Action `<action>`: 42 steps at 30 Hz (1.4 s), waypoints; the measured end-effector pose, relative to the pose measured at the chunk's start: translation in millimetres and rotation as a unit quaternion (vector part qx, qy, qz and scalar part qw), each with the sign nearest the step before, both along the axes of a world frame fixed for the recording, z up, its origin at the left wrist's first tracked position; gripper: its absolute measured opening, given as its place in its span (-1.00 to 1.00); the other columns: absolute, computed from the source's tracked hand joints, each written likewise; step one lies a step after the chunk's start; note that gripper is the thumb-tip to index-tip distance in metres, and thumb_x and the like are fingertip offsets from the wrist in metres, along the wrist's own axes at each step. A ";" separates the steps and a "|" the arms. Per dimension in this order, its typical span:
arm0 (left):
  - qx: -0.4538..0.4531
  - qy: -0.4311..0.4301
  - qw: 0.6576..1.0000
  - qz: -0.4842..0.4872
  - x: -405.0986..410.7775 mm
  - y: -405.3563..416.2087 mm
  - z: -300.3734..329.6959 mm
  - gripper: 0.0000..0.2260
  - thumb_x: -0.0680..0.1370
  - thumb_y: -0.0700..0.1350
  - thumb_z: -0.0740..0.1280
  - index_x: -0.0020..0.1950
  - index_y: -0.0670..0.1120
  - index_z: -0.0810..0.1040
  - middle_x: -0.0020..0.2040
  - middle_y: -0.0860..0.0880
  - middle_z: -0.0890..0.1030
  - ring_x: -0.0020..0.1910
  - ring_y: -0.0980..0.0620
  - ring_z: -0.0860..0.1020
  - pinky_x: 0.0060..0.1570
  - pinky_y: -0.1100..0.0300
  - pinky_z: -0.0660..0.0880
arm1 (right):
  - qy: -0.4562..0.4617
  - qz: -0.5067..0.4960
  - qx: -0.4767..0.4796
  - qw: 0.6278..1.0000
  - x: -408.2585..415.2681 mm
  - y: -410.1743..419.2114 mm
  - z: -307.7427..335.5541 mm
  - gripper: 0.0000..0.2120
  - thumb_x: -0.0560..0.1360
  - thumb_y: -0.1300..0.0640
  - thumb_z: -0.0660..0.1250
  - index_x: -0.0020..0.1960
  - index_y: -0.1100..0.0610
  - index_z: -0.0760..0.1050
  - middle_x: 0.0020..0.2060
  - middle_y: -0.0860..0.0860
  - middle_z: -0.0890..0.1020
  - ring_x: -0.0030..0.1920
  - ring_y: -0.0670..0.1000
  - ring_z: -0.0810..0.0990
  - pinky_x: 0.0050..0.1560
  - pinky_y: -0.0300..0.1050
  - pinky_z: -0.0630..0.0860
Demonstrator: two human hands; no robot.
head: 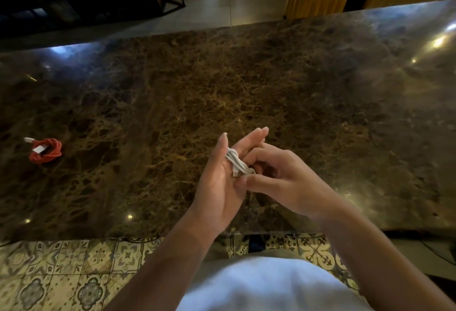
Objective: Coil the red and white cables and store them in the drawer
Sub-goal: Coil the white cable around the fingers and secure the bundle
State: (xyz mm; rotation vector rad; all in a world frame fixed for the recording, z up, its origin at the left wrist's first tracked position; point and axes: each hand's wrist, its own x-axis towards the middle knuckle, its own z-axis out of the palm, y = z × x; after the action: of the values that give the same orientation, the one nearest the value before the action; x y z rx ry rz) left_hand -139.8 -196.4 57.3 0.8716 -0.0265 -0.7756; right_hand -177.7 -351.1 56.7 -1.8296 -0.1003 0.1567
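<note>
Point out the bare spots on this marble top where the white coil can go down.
Most of the marble table is bare: the stretch between the red cable and the left hand, everything beyond both hands toward the far edge, and the right side. The only crowded spot is where the hands work the white cable.

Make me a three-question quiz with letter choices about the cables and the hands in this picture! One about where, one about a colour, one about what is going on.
1. Where is the red cable?
A. on the marble table, far left
B. in a hand
C. on the tiled floor

2. What colour is the cable in the hands?
A. red
B. black
C. white

3. How is the red cable?
A. stretched straight
B. coiled
C. knotted round a chair

Answers:
1 A, it lies on the marble table.
2 C, the white cable loops over the left hand, with the right hand at it.
3 B, it forms a round bundle.
</note>
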 end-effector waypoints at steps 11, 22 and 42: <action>-0.092 -0.038 0.995 0.020 6.8 14.8 7.4 -0.67 0.48 -0.39 0.22 0.10 -0.26 0.72 0.10 -0.25 0.74 0.21 -0.19 0.68 0.19 0.13 0.61 | 0.158 -0.196 0.335 0.908 11.1 -8.8 -16.0 -0.69 0.55 0.14 0.34 0.24 0.27 0.57 -0.17 0.08 0.69 -0.14 0.08 0.60 -0.15 -0.03 0.50; -0.167 0.068 0.973 -0.143 -7.1 27.4 -5.5 -0.33 0.69 0.22 0.08 -0.01 -0.30 0.74 0.01 -0.31 0.74 0.13 -0.25 0.70 0.23 0.07 0.58 | 0.175 0.063 0.269 0.945 20.6 14.7 -16.8 -0.63 0.52 -0.20 0.39 -0.08 0.14 0.55 -0.28 0.11 0.53 -0.30 -0.05 0.51 -0.29 -0.27 0.48; -0.023 0.057 0.951 -0.304 11.2 24.0 13.5 -0.09 0.54 0.47 -0.07 -0.34 -0.26 0.69 -0.24 -0.25 0.74 -0.32 -0.12 0.75 -0.42 0.24 0.63 | 0.072 -0.008 0.210 0.975 1.7 18.7 -10.5 -0.69 0.62 0.06 0.32 -0.02 0.35 0.55 -0.23 0.13 0.64 -0.23 0.06 0.61 -0.17 -0.11 0.55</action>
State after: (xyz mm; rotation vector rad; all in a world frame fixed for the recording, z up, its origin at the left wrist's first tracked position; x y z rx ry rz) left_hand -128.6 -172.3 70.9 0.7762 -0.2181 -1.3959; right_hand -176.0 -332.4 46.2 -1.3913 -0.0131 0.2374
